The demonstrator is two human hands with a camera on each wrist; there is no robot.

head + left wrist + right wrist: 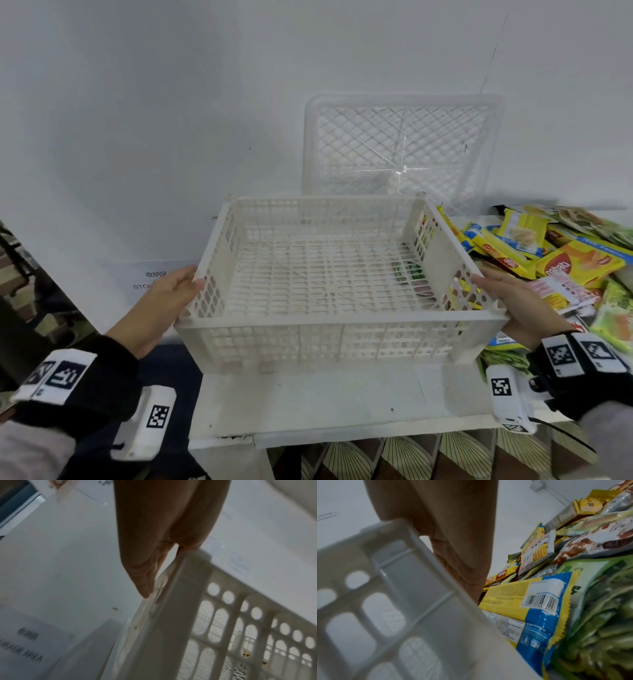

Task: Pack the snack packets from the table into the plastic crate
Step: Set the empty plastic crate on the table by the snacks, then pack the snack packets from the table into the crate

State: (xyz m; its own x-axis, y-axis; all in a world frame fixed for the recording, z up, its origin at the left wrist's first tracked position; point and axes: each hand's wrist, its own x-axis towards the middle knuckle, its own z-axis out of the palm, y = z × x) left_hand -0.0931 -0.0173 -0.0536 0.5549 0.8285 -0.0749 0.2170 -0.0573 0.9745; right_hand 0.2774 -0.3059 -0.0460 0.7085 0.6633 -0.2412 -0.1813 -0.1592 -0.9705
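Seen close up, a left hand (159, 534) grips the rim of a white perforated plastic crate (171, 628) above a white table (60, 561).
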